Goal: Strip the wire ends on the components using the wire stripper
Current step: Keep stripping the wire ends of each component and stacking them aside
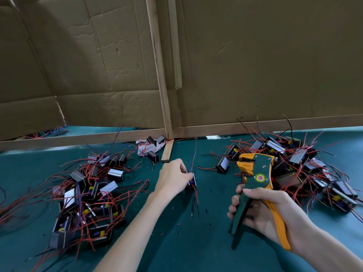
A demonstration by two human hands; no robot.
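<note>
"Head view, stock count. What is in the hands?"

"Item one, right hand [261, 211]: I have it wrapped round the handles of the wire stripper [257, 173], near and right of centre, nose pointing far. Its jaws stand apart with no wire between them. Item two, left hand [172, 178]: fingertips pinching one small component [191, 181] at the middle of the green table [196, 248]. Whether it is lifted or resting there, I cannot tell. Its red and black wires [195, 195] trail toward the near side, and one thin wire runs far."

"Stock on the table?"

"Item three, left pile [88, 193]: many components, red wires tangled. Item four, right pile [294, 160]: many more, just beyond the stripper. A few strays lie by crumpled paper [144, 149] at the far edge, below the cardboard wall [255, 65]."

"Which pile is finished?"

"I cannot tell; the wire ends are too small to read. Dark scraps [206, 210] are scattered around the middle, so I judge some ends already stripped. The piece in hand is not yet in the tool."

"Left to do?"

"By my reckoning, this piece's ends, then a large share of the heaps. I put the job mid-run, far from closed."
</note>
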